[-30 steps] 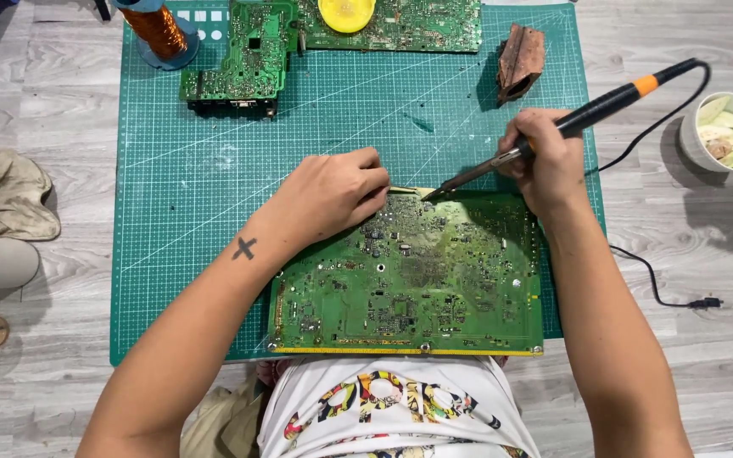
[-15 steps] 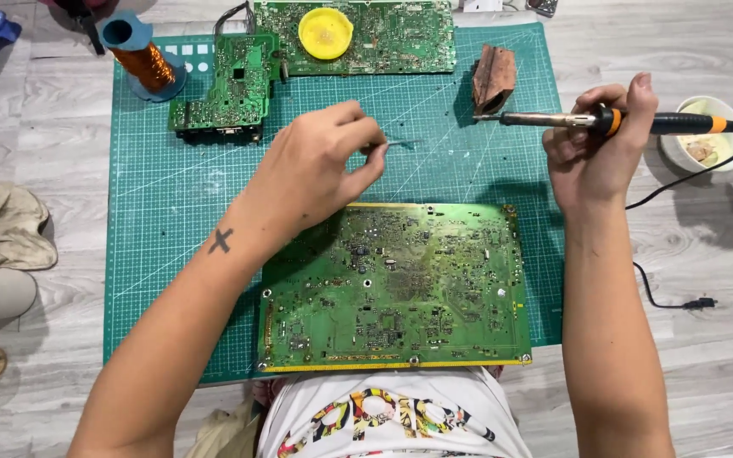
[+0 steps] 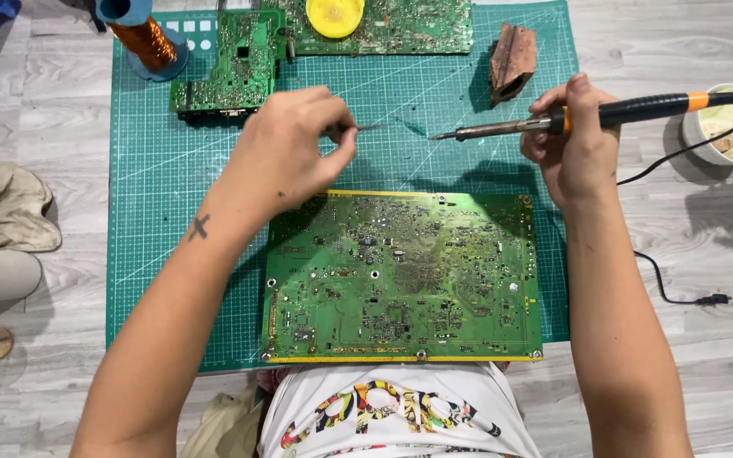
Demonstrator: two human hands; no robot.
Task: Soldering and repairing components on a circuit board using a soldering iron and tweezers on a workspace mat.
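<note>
No packages, labels, signs or screens in view, as far as visible

Grey wood-plank floor point(image 3: 689, 373) carries everything. Green gridded cutting mat point(image 3: 154, 212) lies flat on it, under both hands. On the mat: large green circuit board point(image 3: 400, 276) just below the left-hand fingers point(image 3: 332, 140); smaller circuit board point(image 3: 231, 68) above and left of those fingers; another board point(image 3: 409, 25) at the mat's top edge, yellow round tin point(image 3: 334, 15) sitting on it. Copper wire spool point(image 3: 142, 38) at the mat's top-left corner. Brown block point(image 3: 512, 59) just above the right-hand fingers point(image 3: 566, 102). Off the mat, on the floor: white bowl point(image 3: 727, 127) right of the right-hand fingers, black cord point(image 3: 672, 288) below it, beige cloth point(image 3: 2, 208) far left.
</note>
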